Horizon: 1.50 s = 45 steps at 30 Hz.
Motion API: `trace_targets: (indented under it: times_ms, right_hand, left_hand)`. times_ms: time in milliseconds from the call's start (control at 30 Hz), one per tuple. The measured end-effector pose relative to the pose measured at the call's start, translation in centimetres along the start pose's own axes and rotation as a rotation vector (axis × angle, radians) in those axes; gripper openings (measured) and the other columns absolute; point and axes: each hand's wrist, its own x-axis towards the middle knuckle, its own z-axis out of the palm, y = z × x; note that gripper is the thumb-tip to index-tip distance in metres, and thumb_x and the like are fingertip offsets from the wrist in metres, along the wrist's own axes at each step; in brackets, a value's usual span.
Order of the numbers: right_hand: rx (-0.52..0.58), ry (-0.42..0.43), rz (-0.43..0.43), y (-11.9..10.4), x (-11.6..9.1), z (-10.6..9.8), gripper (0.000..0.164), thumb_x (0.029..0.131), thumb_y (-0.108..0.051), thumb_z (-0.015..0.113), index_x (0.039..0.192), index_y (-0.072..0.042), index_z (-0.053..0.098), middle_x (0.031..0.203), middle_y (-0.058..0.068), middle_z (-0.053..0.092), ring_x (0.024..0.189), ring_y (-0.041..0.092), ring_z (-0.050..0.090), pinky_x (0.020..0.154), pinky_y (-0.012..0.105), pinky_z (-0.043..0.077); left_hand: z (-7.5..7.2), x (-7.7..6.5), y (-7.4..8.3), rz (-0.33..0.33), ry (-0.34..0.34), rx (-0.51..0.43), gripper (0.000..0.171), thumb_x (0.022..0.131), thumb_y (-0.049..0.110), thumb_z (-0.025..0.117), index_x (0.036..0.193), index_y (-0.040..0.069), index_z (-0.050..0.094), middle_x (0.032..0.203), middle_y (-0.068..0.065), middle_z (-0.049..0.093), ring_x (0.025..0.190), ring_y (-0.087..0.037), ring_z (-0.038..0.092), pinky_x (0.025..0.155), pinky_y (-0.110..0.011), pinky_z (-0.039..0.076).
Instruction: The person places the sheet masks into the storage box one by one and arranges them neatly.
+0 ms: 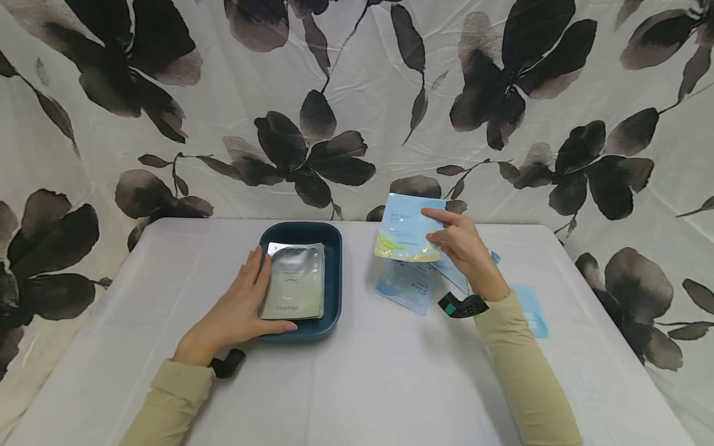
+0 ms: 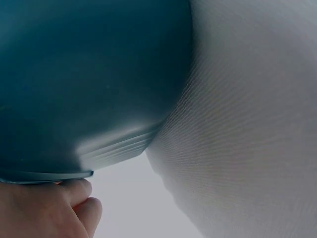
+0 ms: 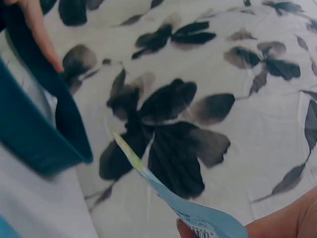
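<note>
A dark blue tray (image 1: 333, 291) holds a small stack of silvery, pale green flat sachets (image 1: 294, 285), the top one printed PMPM. My left hand (image 1: 237, 310) rests on the tray's left side, fingers stretched along the rim and thumb laid over the near edge. In the left wrist view, its fingers (image 2: 81, 198) lie at the rim, beneath the tray wall. My right hand (image 1: 462, 244) pinches a light blue sachet (image 1: 404, 226) with a yellow-green lower edge, raised right of the tray. Seen nearly edge-on in the right wrist view, this sachet (image 3: 171, 198) shows a barcode.
More blue sachets lie loosely under and beside my right hand, one (image 1: 409, 285) below the raised one and another (image 1: 530, 310) right of the sleeve. The white table (image 1: 357, 390) ends at a floral cloth backdrop (image 1: 390, 124).
</note>
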Motion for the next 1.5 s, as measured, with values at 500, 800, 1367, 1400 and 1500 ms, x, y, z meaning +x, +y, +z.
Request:
trace_targets:
  times_ms: [500, 800, 1367, 1400, 1500]
  right_hand:
    - [0.169, -0.228, -0.011, 0.4, 0.9, 7.7, 0.066, 0.086, 0.022, 0.048, 0.148, 0.001, 0.043, 0.143, 0.020, 0.046, 0.090, 0.011, 0.059, 0.070, 0.020, 0.050]
    - [0.134, -0.297, 0.006, 1.8, 1.1, 11.9, 0.064, 0.087, 0.017, 0.053, 0.147, -0.001, 0.045, 0.147, 0.017, 0.045, 0.114, 0.025, 0.057, 0.081, 0.027, 0.053]
    - [0.001, -0.439, 0.080, 5.0, -0.1, 16.9, 0.062, 0.091, 0.013, 0.048, 0.151, 0.001, 0.038, 0.150, 0.018, 0.042, 0.116, 0.019, 0.054, 0.099, 0.034, 0.048]
    - [0.031, -0.445, 0.093, 5.1, -0.2, 17.1, 0.063, 0.091, 0.013, 0.046, 0.151, 0.001, 0.036, 0.148, 0.019, 0.043, 0.118, 0.021, 0.054, 0.100, 0.035, 0.047]
    - [0.101, -0.465, 0.120, 5.3, -0.4, 17.5, 0.065, 0.090, 0.016, 0.043, 0.153, 0.002, 0.032, 0.149, 0.020, 0.043, 0.125, 0.025, 0.052, 0.105, 0.038, 0.045]
  left_hand:
    - [-0.1, -0.1, 0.1, -0.006, 0.006, -0.011, 0.138, 0.070, 0.071, 0.076, 0.157, 0.001, -0.005, 0.163, -0.020, -0.016, 0.150, -0.038, -0.010, 0.118, -0.059, 0.010]
    - [-0.1, 0.2, 0.1, -0.009, 0.000, -0.005, 0.138, 0.070, 0.071, 0.076, 0.157, -0.001, -0.003, 0.163, -0.020, -0.016, 0.150, -0.037, -0.012, 0.118, -0.059, 0.010]
    - [-0.2, -0.1, 0.0, -0.023, -0.015, 0.001, 0.139, 0.070, 0.074, 0.074, 0.157, -0.001, -0.005, 0.163, -0.020, -0.016, 0.149, -0.038, -0.012, 0.115, -0.064, 0.014]
    - [-0.2, -0.2, 0.0, -0.021, -0.021, -0.001, 0.140, 0.069, 0.074, 0.074, 0.157, -0.002, -0.004, 0.163, -0.021, -0.016, 0.149, -0.038, -0.013, 0.115, -0.064, 0.014]
    - [-0.4, -0.2, 0.0, -0.005, -0.037, -0.021, 0.142, 0.067, 0.073, 0.077, 0.157, -0.003, -0.003, 0.162, -0.020, -0.017, 0.149, -0.038, -0.013, 0.115, -0.065, 0.014]
